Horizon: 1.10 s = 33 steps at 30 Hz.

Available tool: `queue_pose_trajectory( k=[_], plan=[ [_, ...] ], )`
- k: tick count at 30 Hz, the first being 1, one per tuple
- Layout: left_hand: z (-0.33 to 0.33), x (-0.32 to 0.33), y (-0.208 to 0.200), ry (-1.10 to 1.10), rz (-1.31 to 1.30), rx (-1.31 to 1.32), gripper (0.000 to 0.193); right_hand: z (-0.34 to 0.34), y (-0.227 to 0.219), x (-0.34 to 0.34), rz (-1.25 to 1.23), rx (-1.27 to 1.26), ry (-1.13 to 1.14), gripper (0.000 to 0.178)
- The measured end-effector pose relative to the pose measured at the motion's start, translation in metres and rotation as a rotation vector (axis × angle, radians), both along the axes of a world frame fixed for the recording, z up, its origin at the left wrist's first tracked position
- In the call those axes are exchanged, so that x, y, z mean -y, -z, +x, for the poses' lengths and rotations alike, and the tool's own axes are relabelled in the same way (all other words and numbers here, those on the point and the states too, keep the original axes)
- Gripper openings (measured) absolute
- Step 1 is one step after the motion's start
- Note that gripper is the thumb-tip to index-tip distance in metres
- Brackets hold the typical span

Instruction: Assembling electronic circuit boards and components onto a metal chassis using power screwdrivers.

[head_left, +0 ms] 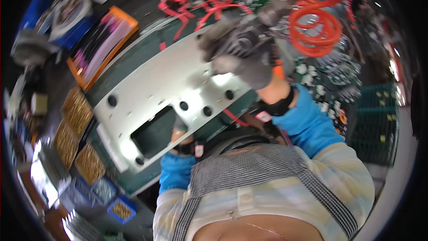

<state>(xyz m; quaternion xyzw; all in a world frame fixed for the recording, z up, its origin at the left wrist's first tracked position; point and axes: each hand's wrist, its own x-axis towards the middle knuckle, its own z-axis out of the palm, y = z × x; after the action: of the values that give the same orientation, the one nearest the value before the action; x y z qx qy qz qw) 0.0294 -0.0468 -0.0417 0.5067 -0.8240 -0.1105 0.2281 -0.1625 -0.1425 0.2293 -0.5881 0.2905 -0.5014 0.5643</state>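
Note:
A long pale metal panel with round holes and a rectangular cutout lies slanted before me. Above its far right part, my gloved right hand is closed round a dark power tool, both smeared by motion. My left hand is at the panel's near edge beside the cutout. Only a bit of grey glove and the wrist show there; its fingers are hidden, so I cannot tell whether they grip the panel.
An orange coiled hose hangs at the upper right, by wire bundles with white connectors. Red straps lie at the back. On the left stand an orange-edged bin, trays of brass-coloured small parts and a blue bin.

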Motion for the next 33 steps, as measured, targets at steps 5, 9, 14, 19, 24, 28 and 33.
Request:
queue_pose_trajectory(
  k=[5,9,14,19,24,28,33],
  plan=[
    [0.000,-0.006,0.009,0.008,-0.034,0.039,0.030,-0.005,0.003,0.000,0.060,0.096,-0.012,0.028],
    [0.002,-0.012,0.011,0.001,-0.044,0.068,0.030,-0.003,0.006,-0.004,0.039,0.167,0.010,0.032],
    [0.003,-0.013,0.019,-0.009,-0.063,0.087,0.029,-0.003,0.009,-0.007,0.028,0.208,0.004,0.035],
    [0.004,-0.013,0.022,-0.024,-0.069,0.100,0.029,-0.006,0.015,-0.006,0.018,0.088,-0.001,0.037],
    [0.003,-0.013,0.022,-0.041,-0.079,0.111,0.029,-0.005,0.017,-0.008,-0.029,0.143,-0.039,0.038],
    [0.002,-0.014,0.023,-0.046,-0.081,0.113,0.028,-0.003,0.015,-0.008,0.012,0.169,-0.027,0.039],
    [0.001,-0.015,0.024,-0.049,-0.085,0.109,0.028,0.001,0.011,-0.003,0.005,0.107,0.012,0.033]
  ],
)
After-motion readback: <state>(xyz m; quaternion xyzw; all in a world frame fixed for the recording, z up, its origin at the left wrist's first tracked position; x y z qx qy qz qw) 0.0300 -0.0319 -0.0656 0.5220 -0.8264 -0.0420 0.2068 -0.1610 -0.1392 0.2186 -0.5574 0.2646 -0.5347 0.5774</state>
